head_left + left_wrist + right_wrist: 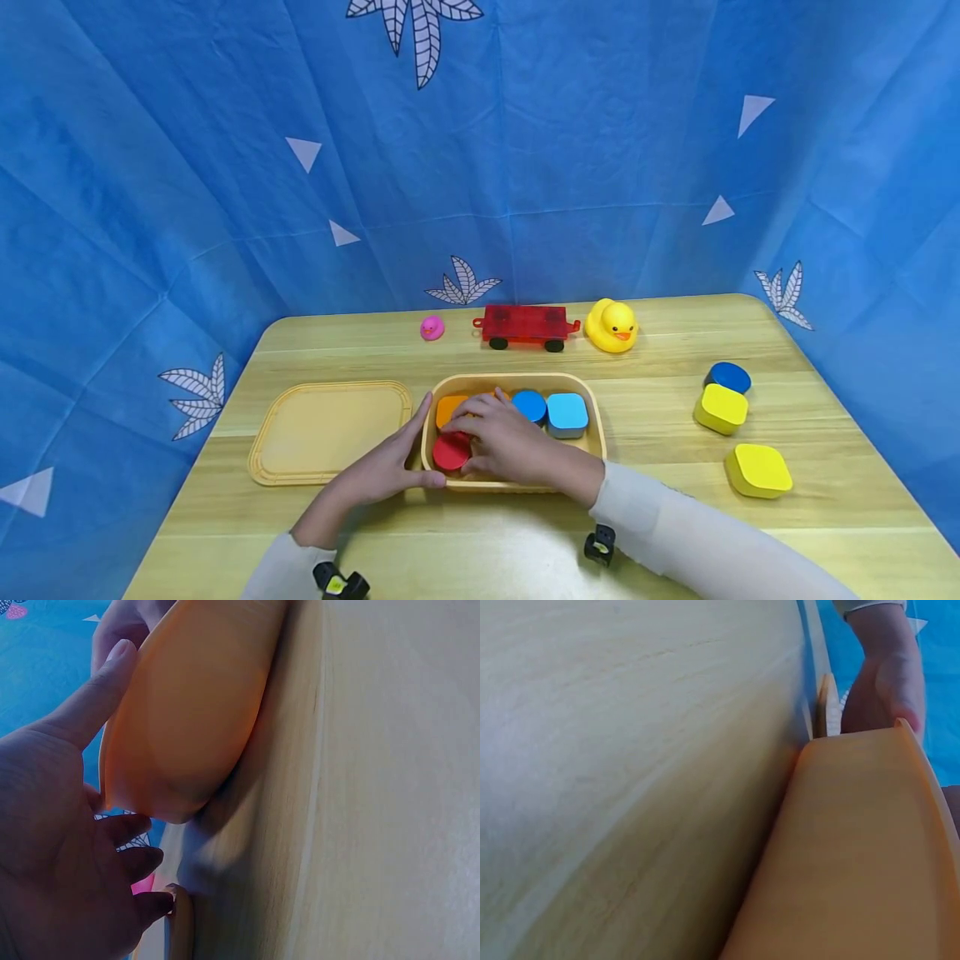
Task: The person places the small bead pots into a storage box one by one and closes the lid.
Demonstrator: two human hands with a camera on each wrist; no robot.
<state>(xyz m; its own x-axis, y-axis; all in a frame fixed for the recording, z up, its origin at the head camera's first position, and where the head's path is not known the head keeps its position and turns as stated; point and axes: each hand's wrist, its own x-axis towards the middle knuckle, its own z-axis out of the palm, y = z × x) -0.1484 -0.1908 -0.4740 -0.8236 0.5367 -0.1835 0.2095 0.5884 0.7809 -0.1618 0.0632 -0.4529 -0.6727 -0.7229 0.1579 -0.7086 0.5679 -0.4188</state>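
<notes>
A light orange plastic box (525, 382) stands in the middle of the table with several blocks inside. My left hand (382, 471) spreads thumb and fingers around the box's left end, touching it. In the left wrist view the thumb of my left hand (52, 825) lies against the rim. My right hand (513, 442) reaches into the box and pinches a red round block (452, 452) at the front left. Beside it are an orange block (448, 408), a blue round block (529, 406) and a light blue block (567, 412). The right hand partly hides another orange piece behind it.
A flat tan lid (330, 433) lies left of the box. Behind stand a small pink duck (432, 327), a red wagon (525, 325) and a yellow duck (612, 326). At right are a dark blue block (728, 377) and two yellow blocks (759, 471). Blue cloth (600, 150) surrounds the table.
</notes>
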